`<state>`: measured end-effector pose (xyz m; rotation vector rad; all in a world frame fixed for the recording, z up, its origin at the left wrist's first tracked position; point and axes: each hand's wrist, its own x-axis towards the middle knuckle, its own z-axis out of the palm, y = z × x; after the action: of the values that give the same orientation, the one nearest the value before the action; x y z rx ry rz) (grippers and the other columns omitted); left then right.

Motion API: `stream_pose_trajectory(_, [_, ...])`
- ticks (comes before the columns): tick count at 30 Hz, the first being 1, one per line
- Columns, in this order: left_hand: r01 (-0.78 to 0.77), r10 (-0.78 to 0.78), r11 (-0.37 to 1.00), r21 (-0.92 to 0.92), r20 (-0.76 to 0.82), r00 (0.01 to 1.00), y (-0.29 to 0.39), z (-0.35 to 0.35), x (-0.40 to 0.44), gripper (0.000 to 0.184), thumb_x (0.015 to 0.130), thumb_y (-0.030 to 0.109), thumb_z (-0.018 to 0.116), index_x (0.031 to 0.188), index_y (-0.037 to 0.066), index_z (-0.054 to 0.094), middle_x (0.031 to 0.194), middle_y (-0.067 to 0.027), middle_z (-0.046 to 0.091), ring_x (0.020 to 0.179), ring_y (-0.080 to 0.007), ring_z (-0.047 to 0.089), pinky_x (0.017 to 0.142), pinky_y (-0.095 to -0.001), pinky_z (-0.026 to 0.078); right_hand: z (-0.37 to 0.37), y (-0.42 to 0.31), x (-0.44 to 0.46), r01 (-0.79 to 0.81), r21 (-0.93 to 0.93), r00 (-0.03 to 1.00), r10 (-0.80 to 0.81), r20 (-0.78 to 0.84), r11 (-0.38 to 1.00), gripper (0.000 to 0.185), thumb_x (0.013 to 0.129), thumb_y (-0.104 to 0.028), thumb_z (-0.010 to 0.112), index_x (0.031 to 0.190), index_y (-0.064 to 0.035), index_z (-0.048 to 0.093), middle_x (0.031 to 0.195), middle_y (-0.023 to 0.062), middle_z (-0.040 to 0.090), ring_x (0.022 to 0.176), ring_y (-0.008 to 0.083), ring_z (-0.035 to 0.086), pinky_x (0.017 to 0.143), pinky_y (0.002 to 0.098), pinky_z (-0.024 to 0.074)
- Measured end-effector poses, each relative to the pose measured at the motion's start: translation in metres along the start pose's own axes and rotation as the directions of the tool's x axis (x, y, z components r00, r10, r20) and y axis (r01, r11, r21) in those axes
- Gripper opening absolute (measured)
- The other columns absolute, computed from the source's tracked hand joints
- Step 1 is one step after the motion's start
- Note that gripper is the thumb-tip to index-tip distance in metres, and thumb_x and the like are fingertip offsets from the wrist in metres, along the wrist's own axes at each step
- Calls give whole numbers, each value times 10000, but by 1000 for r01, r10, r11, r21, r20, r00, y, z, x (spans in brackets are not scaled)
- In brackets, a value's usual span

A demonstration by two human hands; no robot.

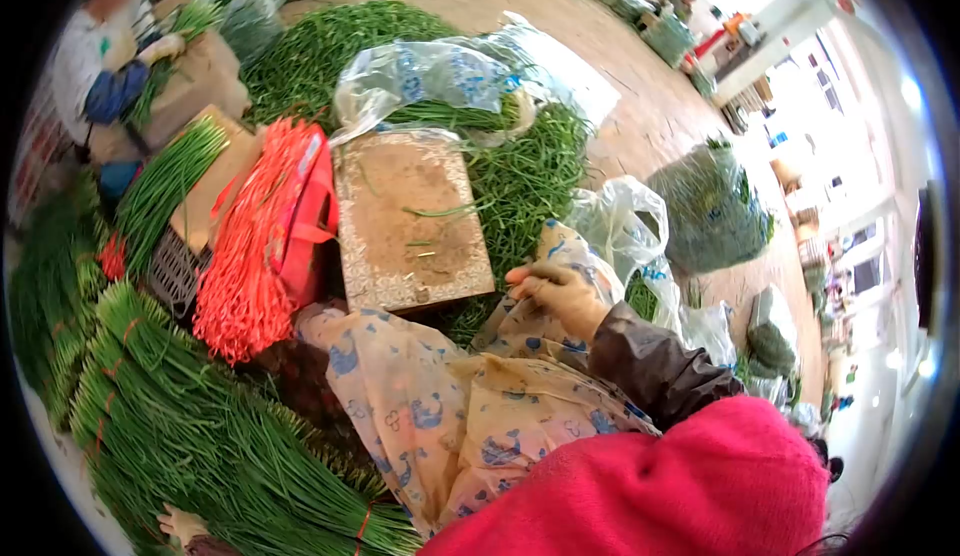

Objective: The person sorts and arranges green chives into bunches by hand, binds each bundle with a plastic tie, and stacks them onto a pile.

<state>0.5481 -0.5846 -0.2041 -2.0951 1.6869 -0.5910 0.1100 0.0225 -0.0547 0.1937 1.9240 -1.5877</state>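
My left hand (183, 524) is at the bottom left, against tied bundles of garlic chives (235, 446). Its fingers look stretched out and somewhat apart. Above my lap, at the lower right corner of a worn board (410, 221), my right hand (560, 299) has its fingers curled together. Whether anything is between them I cannot make out. A few loose green pieces lie on the board. Just left of it hang many red tie strips (255, 256) beside a red bag (308, 246). A patterned apron (430, 396) covers my lap.
Loose chives (535, 181) are heaped behind and right of the board, partly under clear plastic (420, 81). Another bundle (175, 191) leans at the left. A co-worker (95, 66) handles greens at the upper left. Filled plastic bags (710, 206) stand on the floor at right.
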Motion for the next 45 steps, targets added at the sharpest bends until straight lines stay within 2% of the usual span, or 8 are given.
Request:
stream_pose_trajectory(5, [-498,496,867,12,73,865,57,-185,-133,567,961,122,490,1484,148,272,1553,-117,187,1410,-335,203,1151,-445,291,-92,-5,-5,63,91,941,-29,-337,994,242,957,-193,550,1160,-81,618,909,30,653,716,131,623,694,281,541])
stream_pose_trajectory(10, [-935,842,108,-337,-469,266,105,-249,-194,597,813,56,642,1366,22,420,1318,-202,499,1221,-367,478,990,-432,417,-155,15,14,153,222,923,-59,-380,963,245,963,-182,537,1163,-54,599,904,22,646,696,112,601,671,276,524])
stream_pose_trajectory(15, [-945,903,-244,-219,-407,-139,208,-333,-325,564,793,102,639,1316,-20,466,1215,-247,566,1149,-391,528,976,-420,426,-170,7,81,172,259,949,-88,-304,950,252,955,-144,545,1176,-29,584,936,34,636,732,95,595,695,252,517])
stream_pose_trajectory(23, [-406,813,-511,-758,-272,-515,433,-364,-498,582,878,149,581,1389,-43,378,1344,-237,498,1287,-307,460,1056,-353,375,-178,-32,293,409,-256,851,-467,-240,876,290,915,-60,542,1201,-33,583,985,81,681,853,130,611,758,263,491])
stream_pose_trajectory(29, [174,871,-152,-973,-215,-443,561,-375,-613,596,899,168,644,1409,11,378,1365,-152,496,1260,-243,478,1038,-358,396,-205,-63,419,302,-779,870,-493,-11,549,279,863,18,473,1070,-61,643,972,148,678,884,258,645,789,326,502])
stream_pose_trajectory(34, [560,913,-109,-821,-305,-271,645,-369,-669,459,911,109,608,1331,5,455,1351,-177,494,1235,-305,485,1026,-415,407,-241,-66,480,236,-911,825,-565,4,338,312,854,-17,547,1142,-104,628,1073,129,647,961,274,627,866,335,512])
stream_pose_trajectory(41, [500,960,256,-827,157,-232,709,-340,-692,359,914,191,638,1202,3,533,1167,-185,594,1045,-315,589,924,-448,486,-246,-55,524,-193,-979,812,-549,-198,66,591,776,-358,746,1259,-93,534,1183,160,622,1097,292,602,928,382,505])
stream_pose_trajectory(45, [573,982,105,-813,-8,-190,734,-330,-689,519,825,284,754,1165,-26,513,1061,-161,616,929,-325,621,800,-452,518,-244,-51,534,-159,-979,854,-480,-200,126,543,782,-356,731,1227,-96,559,1146,155,636,1071,291,613,910,385,509])
